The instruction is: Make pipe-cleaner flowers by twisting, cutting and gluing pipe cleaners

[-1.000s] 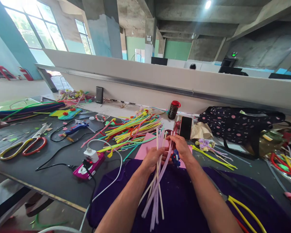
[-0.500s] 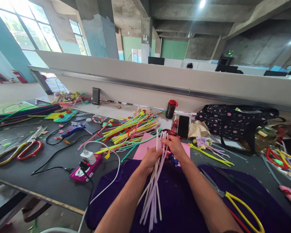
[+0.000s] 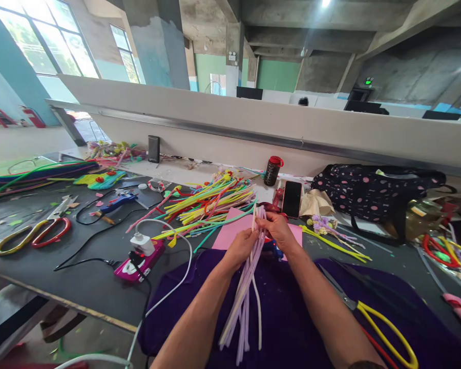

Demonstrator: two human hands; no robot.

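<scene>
A bundle of pale lilac and cream pipe cleaners (image 3: 246, 302) hangs down between my forearms, with its top ends gathered at my fingers. My left hand (image 3: 243, 248) is closed round the bundle from the left. From the right, my right hand (image 3: 278, 230) pinches the upper ends. Just beyond lies a pink sheet (image 3: 223, 233), partly hidden by my hands. Under my arms spreads a dark purple cloth (image 3: 200, 287). Scissors (image 3: 369, 312) with one yellow and one red handle rest beside my right forearm.
Colourful pipe cleaners (image 3: 211, 200) lie piled behind my left hand. A magenta power strip (image 3: 140, 261) with cables, a glue gun (image 3: 117, 202) and large scissors (image 3: 48, 228) occupy the left side. Farther back stand a phone (image 3: 292, 199), a dark bottle (image 3: 272, 170) and a patterned bag (image 3: 372, 200).
One cream pipe cleaner now hangs apart on the right of the bundle, while the other lower ends sit closer together. Both hands stay at the top ends; the view has shifted slightly.
</scene>
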